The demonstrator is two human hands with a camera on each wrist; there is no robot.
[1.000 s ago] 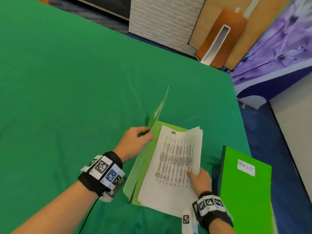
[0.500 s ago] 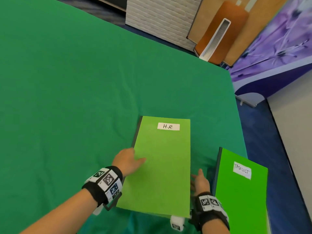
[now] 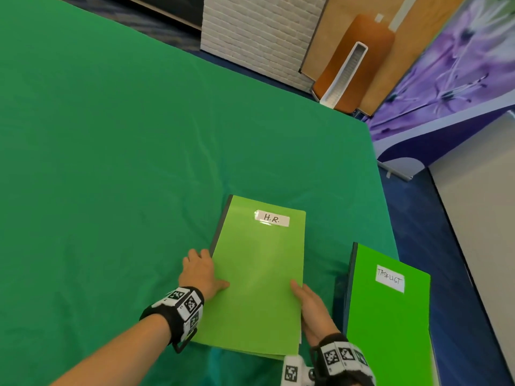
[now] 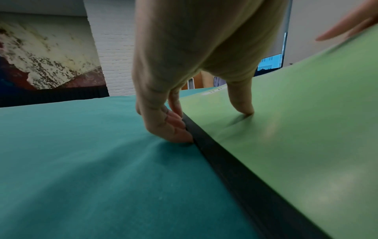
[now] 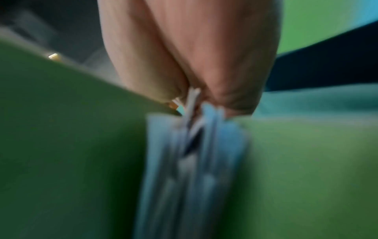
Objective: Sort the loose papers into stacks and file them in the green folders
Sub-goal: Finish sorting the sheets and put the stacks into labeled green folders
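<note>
A light green folder labelled H.R. [image 3: 259, 274] lies closed on the green cloth. My left hand [image 3: 207, 271] grips its dark spine edge. In the left wrist view the thumb presses on the cover [image 4: 296, 129] while the curled fingers [image 4: 174, 127] sit against the black spine [image 4: 225, 161]. My right hand [image 3: 303, 299] holds the folder's open right edge, thumb on top. Blurred white paper edges [image 5: 192, 145] show between the two covers in the right wrist view, under the right hand [image 5: 194, 100]. A second, brighter green folder labelled TASKLIST [image 3: 387, 316] lies closed to the right.
The green cloth [image 3: 111, 190] covers the table to the left and beyond the folders. The table's right edge [image 3: 390, 232] runs just past the TASKLIST folder, with blue floor below. A white brick panel [image 3: 256, 32] and leaning boards [image 3: 356, 59] stand beyond the far edge.
The H.R. folder's cover came down over the printed papers and it now lies closed. My left hand moved to the spine, and my right hand slid up along the open edge.
</note>
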